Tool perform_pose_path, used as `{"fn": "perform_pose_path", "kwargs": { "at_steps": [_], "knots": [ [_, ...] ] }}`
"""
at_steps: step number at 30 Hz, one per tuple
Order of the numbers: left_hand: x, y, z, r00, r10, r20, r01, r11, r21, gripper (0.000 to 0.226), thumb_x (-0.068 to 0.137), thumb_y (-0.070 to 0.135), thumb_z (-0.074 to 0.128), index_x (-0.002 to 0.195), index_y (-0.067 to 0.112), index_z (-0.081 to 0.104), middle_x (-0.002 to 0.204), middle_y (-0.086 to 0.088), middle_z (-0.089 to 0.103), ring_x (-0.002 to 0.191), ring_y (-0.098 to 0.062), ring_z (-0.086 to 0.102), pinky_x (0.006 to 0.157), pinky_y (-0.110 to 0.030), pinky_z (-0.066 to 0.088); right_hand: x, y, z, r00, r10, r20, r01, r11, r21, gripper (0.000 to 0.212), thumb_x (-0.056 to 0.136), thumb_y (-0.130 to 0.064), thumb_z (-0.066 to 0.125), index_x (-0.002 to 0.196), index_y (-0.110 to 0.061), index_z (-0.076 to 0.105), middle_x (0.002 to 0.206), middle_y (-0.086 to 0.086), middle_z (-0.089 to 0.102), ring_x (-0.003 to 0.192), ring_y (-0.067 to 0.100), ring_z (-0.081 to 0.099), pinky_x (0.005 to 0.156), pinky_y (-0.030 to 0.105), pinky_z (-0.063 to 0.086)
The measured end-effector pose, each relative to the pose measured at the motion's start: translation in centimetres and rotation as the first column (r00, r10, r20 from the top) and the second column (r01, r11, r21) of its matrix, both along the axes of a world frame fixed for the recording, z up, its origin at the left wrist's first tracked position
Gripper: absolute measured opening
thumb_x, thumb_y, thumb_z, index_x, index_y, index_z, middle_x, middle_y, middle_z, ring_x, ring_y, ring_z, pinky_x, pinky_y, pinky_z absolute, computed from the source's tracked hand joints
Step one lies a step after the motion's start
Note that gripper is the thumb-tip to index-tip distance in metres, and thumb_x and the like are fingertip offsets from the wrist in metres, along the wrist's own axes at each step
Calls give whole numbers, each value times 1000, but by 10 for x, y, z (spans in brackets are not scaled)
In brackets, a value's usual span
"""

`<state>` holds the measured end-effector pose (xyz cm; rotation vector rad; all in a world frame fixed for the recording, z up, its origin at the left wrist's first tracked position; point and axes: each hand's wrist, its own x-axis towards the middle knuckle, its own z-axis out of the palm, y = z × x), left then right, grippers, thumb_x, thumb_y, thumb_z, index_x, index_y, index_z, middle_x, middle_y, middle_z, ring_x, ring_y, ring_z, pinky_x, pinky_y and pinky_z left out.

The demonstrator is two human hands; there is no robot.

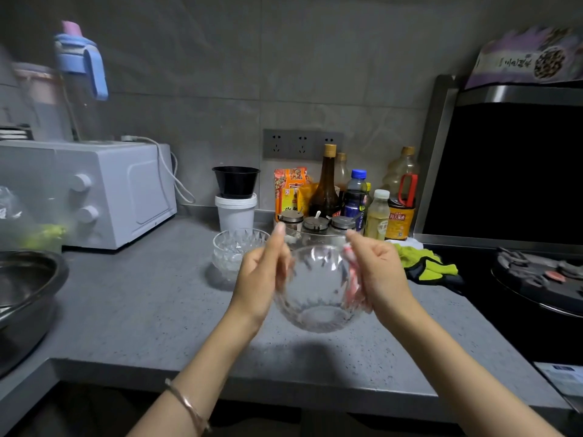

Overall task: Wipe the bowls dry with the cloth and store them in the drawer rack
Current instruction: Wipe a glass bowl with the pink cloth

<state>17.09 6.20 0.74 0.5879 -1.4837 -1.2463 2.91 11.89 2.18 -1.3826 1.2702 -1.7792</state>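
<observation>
Two grips share one glass bowl (315,288), which I hold in the air above the table (142,310), near the middle of its front edge and touching nothing below. My left grip (263,272) curls around the bowl's left wall, one finger standing up past the rim. My right grip (378,272) is narrow, pinching the pink-and-white cloth (355,279) against the right wall, with the cloth folded over the rim there.

The bowl lies directly between the two grips. It is round, so it has no long side; the axis that counts runs from mouth to base, and it is tilted so the mouth faces up and towards me. The cloth covers only the right side. I judge that the next move turns on this: the unwiped glass lies towards my left grip, so either the left turns the bowl to feed the rim to the cloth, or the right carries the cloth round the wall.

More glass bowls (235,247) sit stacked on the table just behind my left grip, towards the back edge; that grip is the nearer one to reach them. No drawer rack is in view, so I cannot tell which way storing will take me.
</observation>
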Motion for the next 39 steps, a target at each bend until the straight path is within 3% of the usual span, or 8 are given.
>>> {"fn": "perform_pose_path", "kwargs": {
  "at_steps": [5, 9, 15, 23, 26, 29, 32, 39],
  "knots": [
    [0, 0, 3, 975, -180, 129, 196, 972, -131, 69, 75, 58, 62, 62, -8, 47, 65, -39, 44, 58, -29, 44, 56, -30, 38, 5, 2, 9, 989, 73, -126, -72, 997, 7, 54, 98, -18, 44, 45, -6, 44, 31, 5, 44, 24, 12, 42, 37, 18, 39],
    [-3, 4, -3, 990, -138, -34, 140, 989, 41, 47, 75, 49, 65, 70, 2, 64, 72, -23, 65, 65, -30, 64, 66, -36, 52, 5, 0, 7, 992, 8, -126, -8, 1000, -3, 49, 94, -24, 52, 48, -8, 51, 38, 4, 49, 30, 14, 47, 36, 17, 38],
    [-9, 0, -10, 947, -63, -315, 191, 898, 397, 45, 80, 57, 51, 96, 20, 71, 93, -4, 75, 92, -22, 69, 81, -39, 54, 13, 0, -13, 920, 5, 392, -73, 984, 161, 40, 86, -52, 48, 88, -16, 63, 80, 9, 71, 72, 27, 68, 71, 46, 54],
    [-3, -10, -18, 932, 86, -353, 165, 765, 622, 55, 77, 63, 62, 106, 17, 70, 104, -8, 73, 97, -27, 67, 92, -50, 51, -6, -14, -18, 770, -270, 578, 119, 951, 285, 42, 98, -41, 42, 93, -6, 64, 62, 8, 70, 56, 21, 67, 58, 40, 53],
    [-2, -17, -27, 942, 144, -303, 109, 722, 683, 94, 46, 71, 78, 117, 11, 65, 116, -7, 63, 102, -29, 58, 101, -54, 43, -10, -11, -2, 903, -241, 356, 259, 966, -1, 54, 99, -45, 32, 97, -4, 66, 59, 3, 69, 51, 15, 66, 59, 37, 58],
    [-9, -12, -23, 959, 98, -265, 123, 700, 704, 82, 62, 67, 69, 118, 8, 64, 110, -4, 66, 101, -25, 61, 96, -51, 48, 13, -13, 3, 959, -228, -169, 158, 924, -347, 45, 100, -40, 33, 110, -9, 66, 93, 2, 74, 92, 15, 69, 80, 31, 55],
    [-16, -12, -26, 955, 88, -285, 147, 692, 707, 71, 73, 67, 63, 114, 9, 64, 119, -2, 64, 115, -27, 59, 98, -40, 46, 15, -26, -21, 450, -416, -790, 69, 898, -434, 44, 95, -46, 37, 134, -30, 51, 145, -8, 43, 139, 9, 29, 116, 35, 19],
    [-9, -15, -29, 945, 134, -299, 128, 690, 713, 66, 80, 64, 56, 106, 4, 66, 105, -14, 71, 95, -27, 70, 80, -39, 56, 19, -12, -64, 240, -440, -865, 34, 895, -445, 52, 101, -40, 27, 150, -24, 18, 159, -4, 11, 147, 19, 7, 119, 43, 9]
  ]
}}
